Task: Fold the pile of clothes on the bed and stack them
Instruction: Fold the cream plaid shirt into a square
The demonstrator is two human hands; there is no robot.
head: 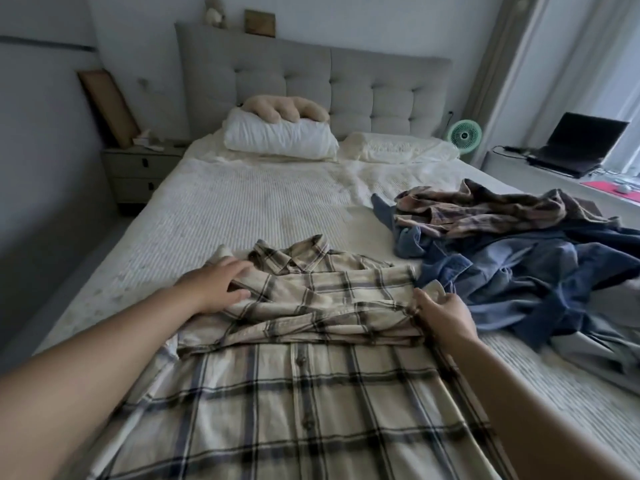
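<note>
Both hands were on the cream plaid shirt [311,393], which lay spread on the near part of the bed [242,202] with its collar pointing toward the headboard [311,81]. The left hand [214,285] rested on the left shoulder of the shirt, with the fingers stretched forward and a little apart, pressing the cloth flat. The right hand [441,311] pinched the cuff of a sleeve at the right edge, the fingers curled around the cloth. The sleeves seemed already laid across the chest, so I judge that this shirt was about in the middle of its folding; the long lower part was not yet folded up.

To the right, just beside the shirt, the pile of clothes [519,244] was still in disorder: a brownish plaid shirt [485,209] on top of blue denim pieces [536,271]. No folded stack was visible anywhere on the bed, so most of the task probably remained. Two pillows [280,140] and a plush toy [287,109] lay well apart, near the headboard.
</note>
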